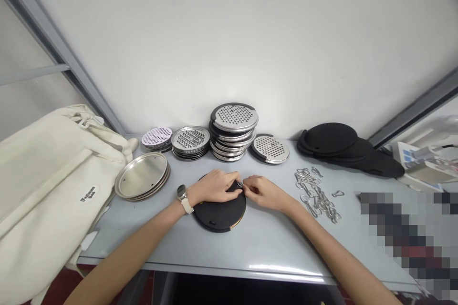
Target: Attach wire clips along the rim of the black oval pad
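Note:
A round black disc (218, 217) lies on the table in front of me, with a small oval hole near its front rim and a thin shiny strip at its right front edge. Over its upper half rests my left hand (216, 187), thumb and fingers closing on the rim at the right. My right hand (263, 191) pinches a small silver carabiner (240, 184) at that same rim. Part of the carabiner is hidden by the fingers, so I cannot tell whether it passes through the disc.
Loose carabiners (318, 195) lie at the right. Behind them are stacked black discs (329, 140). Along the wall stand a tall stack of round graters (234, 119), a single grater (271, 148) and more grater plates (190, 139). Plain metal discs (141, 176) and a cream bag (46, 190) occupy the left.

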`<state>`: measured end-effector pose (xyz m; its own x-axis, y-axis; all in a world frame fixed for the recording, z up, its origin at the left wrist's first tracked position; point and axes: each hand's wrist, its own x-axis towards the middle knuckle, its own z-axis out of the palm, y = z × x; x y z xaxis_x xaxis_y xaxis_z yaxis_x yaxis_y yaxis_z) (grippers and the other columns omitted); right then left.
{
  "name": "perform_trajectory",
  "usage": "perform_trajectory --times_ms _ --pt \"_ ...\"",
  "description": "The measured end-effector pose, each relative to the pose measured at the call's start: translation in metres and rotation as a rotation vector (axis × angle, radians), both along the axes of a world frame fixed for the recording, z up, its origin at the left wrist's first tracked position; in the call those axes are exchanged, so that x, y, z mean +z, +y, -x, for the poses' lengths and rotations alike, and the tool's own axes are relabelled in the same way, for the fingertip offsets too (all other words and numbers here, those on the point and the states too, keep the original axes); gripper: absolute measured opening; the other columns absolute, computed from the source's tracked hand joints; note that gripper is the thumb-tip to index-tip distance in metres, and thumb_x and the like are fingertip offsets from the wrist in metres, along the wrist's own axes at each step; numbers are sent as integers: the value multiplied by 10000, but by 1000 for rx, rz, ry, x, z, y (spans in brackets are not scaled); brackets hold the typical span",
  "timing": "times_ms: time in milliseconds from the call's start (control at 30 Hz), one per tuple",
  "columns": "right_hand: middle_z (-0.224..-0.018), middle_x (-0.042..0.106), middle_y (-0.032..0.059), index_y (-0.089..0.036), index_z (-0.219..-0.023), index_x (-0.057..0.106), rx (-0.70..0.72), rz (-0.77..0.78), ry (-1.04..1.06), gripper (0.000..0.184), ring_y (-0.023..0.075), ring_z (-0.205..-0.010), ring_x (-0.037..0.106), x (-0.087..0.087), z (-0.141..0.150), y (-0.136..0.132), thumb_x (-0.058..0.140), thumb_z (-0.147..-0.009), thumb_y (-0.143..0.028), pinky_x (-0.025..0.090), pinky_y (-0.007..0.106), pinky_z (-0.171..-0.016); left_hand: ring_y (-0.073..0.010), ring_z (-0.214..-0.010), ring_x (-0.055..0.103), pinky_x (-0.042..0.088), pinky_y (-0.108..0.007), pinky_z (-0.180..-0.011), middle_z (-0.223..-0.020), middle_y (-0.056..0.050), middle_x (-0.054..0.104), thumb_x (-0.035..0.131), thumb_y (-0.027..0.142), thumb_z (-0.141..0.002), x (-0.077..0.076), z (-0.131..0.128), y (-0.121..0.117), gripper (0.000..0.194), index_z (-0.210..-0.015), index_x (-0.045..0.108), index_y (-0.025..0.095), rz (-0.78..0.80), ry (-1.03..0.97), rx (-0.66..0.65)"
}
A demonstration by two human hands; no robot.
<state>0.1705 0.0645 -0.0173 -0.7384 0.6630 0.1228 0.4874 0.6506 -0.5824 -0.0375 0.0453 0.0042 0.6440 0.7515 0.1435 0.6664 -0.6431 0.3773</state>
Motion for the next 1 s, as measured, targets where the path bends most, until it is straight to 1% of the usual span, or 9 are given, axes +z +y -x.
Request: perform_trajectory --times_ms 133,300,500,600,767,1000 --pt "-556 370 -64 -202 -619 340 -20 66 23 252 93 -516 329 2 0 -1 427 -856 -193 274 227 -512 -106 -534 459 290 -226 -530 -586 65 477 584 330 -842 -2 1 2 172 -935 532 196 40 -43 -11" --pt "-559 361 -67 -203 -625 344 -22 85 24 240 92 -517 324 2 -1 -2 428 -850 -197 273 227 -513 -95 -526 442 304 -214 -548 -552 77 454 598 326 -835 -2 2 4 164 -908 541 191 86 -84 -4" --pt "-592 424 -64 -199 -758 413 -33 89 39 126 94 -519 358 -1 -1 -2 423 -879 -231 283 221 -516 -89 -515 424 288 -212 -538 -546 80 443 604 317 -824 0 1 4 153 -858 522 192 95 -107 -9" --pt "-603 434 -57 -198 -748 414 -38 75 33 155 96 -527 365 -1 -1 -2 411 -895 -246 282 222 -522 -87 -512 421 283 -210 -538 -542 81 443 599 313 -826 0 1 4 150 -838 514 191 99 -111 -13" --pt "-568 390 -58 -200 -639 363 -37 85 16 267 92 -515 334 1 1 -3 399 -899 -247 264 225 -509 -88 -515 428 296 -213 -548 -543 83 443 591 323 -827 0 2 4 148 -860 532 191 103 -99 -7" --pt "-557 401 -52 -194 -609 368 -35 68 4 301 91 -507 341 2 1 -2 398 -905 -244 262 233 -510 -85 -524 441 306 -214 -549 -550 84 447 584 320 -825 1 1 4 138 -845 536 192 103 -95 -7"
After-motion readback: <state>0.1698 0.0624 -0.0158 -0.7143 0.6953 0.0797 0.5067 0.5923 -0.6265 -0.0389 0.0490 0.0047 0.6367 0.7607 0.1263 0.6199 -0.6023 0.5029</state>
